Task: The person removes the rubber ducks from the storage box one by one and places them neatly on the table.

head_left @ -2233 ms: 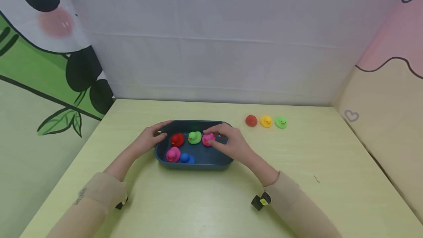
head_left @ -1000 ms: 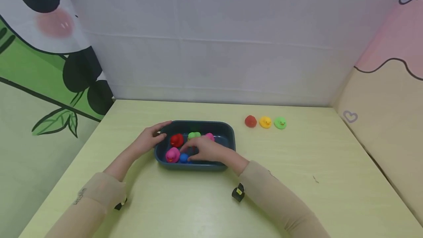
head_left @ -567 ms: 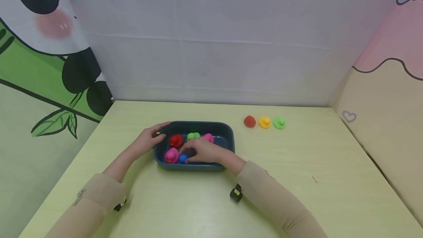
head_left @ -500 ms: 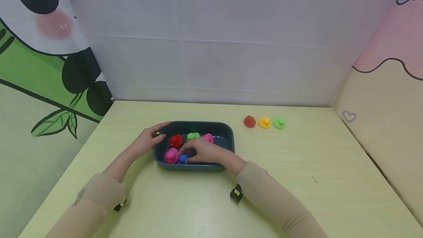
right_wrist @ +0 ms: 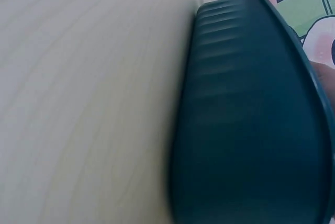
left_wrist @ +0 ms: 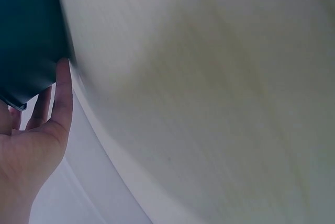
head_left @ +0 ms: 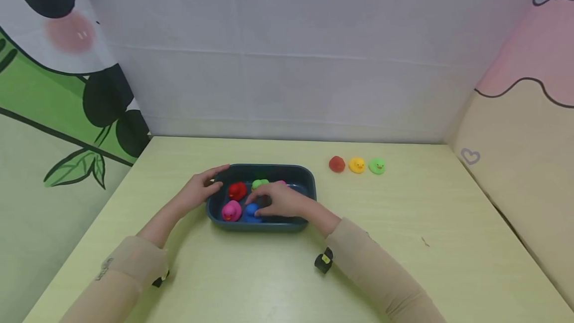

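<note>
The blue duck (head_left: 252,213) is sitting inside the tray (head_left: 269,228), toward its 7 o'clock and close to the near wall. The right hand (head_left: 280,201) is coming in from 4 o'clock and holding the duck narrowly, index finger on the far side and thumb on the near side; the other fingertips are hiding from view. A good hold here seems to be calling for even, light pressure low on the body, since the toy is probably soft and could squirt out of a pinch on the head. A pink duck (head_left: 231,211) is lying just beside it at 9 o'clock, so the index finger should be taking care not to nudge it.

The left hand (head_left: 202,186) is gripping the tray at its 10 o'clock corner, thumb over the rim, fingers along the outside wall. Steadying without pressing down would be guarding against tipping.

Around the tray's inside, a red duck (head_left: 237,191) is resting near 10 o'clock, a green duck (head_left: 260,183) at 12, and another pink duck (head_left: 281,182) toward 2, mostly covered. Outside, at 2 o'clock on the table (head_left: 381,223), a red toy (head_left: 337,164), a yellow duck (head_left: 357,165) and a second green duck (head_left: 377,165) are standing in a row.
</note>
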The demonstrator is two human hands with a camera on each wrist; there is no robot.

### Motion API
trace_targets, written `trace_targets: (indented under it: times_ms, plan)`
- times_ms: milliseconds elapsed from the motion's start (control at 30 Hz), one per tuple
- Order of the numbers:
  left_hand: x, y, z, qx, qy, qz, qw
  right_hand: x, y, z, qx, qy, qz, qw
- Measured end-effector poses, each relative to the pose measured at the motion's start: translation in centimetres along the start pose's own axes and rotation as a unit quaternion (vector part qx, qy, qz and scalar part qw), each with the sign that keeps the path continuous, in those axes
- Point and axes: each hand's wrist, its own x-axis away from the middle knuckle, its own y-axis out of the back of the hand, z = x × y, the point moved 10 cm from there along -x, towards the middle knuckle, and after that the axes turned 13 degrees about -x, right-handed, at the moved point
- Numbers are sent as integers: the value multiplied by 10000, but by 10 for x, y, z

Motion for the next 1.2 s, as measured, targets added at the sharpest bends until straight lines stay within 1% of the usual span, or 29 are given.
trace_targets:
  times_ms: [200, 433, 467, 633, 667, 700, 800, 1000, 1200]
  plan:
    - [0, -1, 1, 77, 63, 40, 9999, 7, 10, 4, 30, 3, -143, 9999]
    - [-1, -2, 7, 35, 179, 77, 9998, 16, 21, 10, -153, -34, -270, 9995]
    - [0, -2, 3, 38, 186, 88, 9998, 18, 22, 11, -159, -27, -276, 9995]
    - [3, -1, 0, 43, 170, 87, 9998, 26, 31, 16, -56, 68, -338, 9994]
    - [3, -1, -1, 35, 151, 83, 9998, 27, 34, 16, -21, 81, -371, 9993]
    - [1, -2, 4, 37, 148, 76, 9999, 29, 36, 17, 3, 75, -404, 9992]
    - [-1, -3, 7, 48, 154, 87, 9998, 35, 46, 17, -27, 36, -501, 9987]
    - [-3, -3, 7, 59, 168, 109, 9998, 47, 63, 17, -111, -3, -622, 9980]
    - [-4, -2, 7, 54, 186, 27, 9998, 60, 78, 18, -91, -3, -729, 9973]
